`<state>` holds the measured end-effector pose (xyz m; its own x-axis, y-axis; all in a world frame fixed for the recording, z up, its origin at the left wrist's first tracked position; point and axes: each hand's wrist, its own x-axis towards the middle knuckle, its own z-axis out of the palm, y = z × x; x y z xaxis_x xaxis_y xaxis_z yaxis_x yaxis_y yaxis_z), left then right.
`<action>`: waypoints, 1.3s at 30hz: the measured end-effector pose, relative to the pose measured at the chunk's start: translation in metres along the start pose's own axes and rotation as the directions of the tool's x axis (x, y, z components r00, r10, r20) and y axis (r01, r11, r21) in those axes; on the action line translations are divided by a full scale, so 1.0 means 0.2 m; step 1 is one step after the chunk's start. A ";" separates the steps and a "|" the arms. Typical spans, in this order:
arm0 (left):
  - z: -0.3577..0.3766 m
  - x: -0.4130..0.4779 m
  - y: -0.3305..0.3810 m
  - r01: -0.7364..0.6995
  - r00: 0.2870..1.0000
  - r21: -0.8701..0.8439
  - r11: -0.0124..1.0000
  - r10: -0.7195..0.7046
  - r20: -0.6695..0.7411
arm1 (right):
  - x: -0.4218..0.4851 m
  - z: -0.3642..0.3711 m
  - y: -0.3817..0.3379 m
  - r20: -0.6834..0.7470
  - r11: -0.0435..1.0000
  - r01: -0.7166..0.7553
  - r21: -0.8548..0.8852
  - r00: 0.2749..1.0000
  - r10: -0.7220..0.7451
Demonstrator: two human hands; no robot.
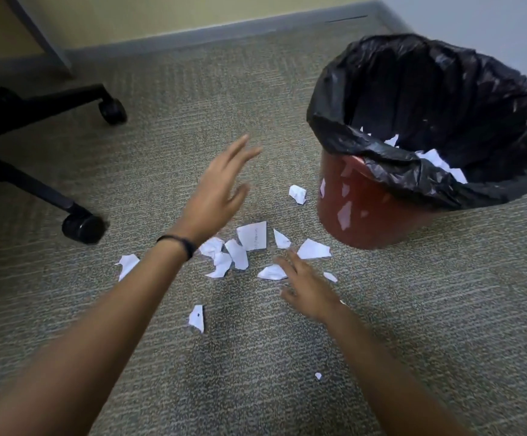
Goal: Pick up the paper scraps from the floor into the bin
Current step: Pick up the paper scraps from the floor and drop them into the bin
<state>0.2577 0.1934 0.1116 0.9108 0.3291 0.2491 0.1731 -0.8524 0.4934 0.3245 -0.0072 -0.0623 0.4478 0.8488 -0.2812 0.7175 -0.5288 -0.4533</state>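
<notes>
Down on the grey-green ribbed carpet floor (256, 388), white torn paper scraps (251, 239) lie loosely clustered just left of the round red plastic bin (366, 221). A crumpled one (297, 194) lies nearer the bin's wall, a stray piece (127, 264) lies out to the left, and a tiny fleck (318, 376) sits well apart. A black plastic liner (413, 89) folds over the bin's rim, and more white scraps (438, 165) lie inside. The left hand (221, 184) hovers beyond the cluster, fingers straight and empty, with a black wristband (180, 243) on its wrist; its forearm covers part of the pile. The right hand (306, 284) is low at the cluster's near edge, fingers spread and holding nothing. Whether its fingertips touch a scrap is too blurred to tell. A black office-chair base (20, 180) with castors (83, 228) stands to the left, well apart from the scraps, and a grey baseboard (193, 36) runs below a pale yellow wall (130, 11).
</notes>
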 end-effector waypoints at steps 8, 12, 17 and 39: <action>0.02 -0.69 -0.79 0.789 0.612 0.102 0.606 -0.791 -0.029 | 0.12 0.04 -0.02 -0.269 0.911 -0.349 0.221 0.876 0.401; 0.11 -0.81 -0.88 0.904 0.424 0.020 0.426 -0.903 0.070 | 0.21 0.06 -0.10 -0.141 0.965 -0.186 0.187 0.967 0.213; 0.20 -0.73 -0.76 0.790 0.604 0.009 0.613 -0.782 0.155 | 0.36 0.00 -0.28 -0.024 0.984 0.060 0.171 0.998 -0.057; 0.20 -0.60 -0.54 0.562 0.820 -0.049 0.826 -0.548 0.165 | 0.19 -0.10 -0.43 0.267 0.950 0.235 -0.205 0.947 -0.177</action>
<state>0.1445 0.2288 -0.0052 0.7137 0.6702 -0.2034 0.6363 -0.4991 0.5882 0.2899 0.0699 -0.0178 0.1545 0.8980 -0.4120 0.8963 -0.3028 -0.3239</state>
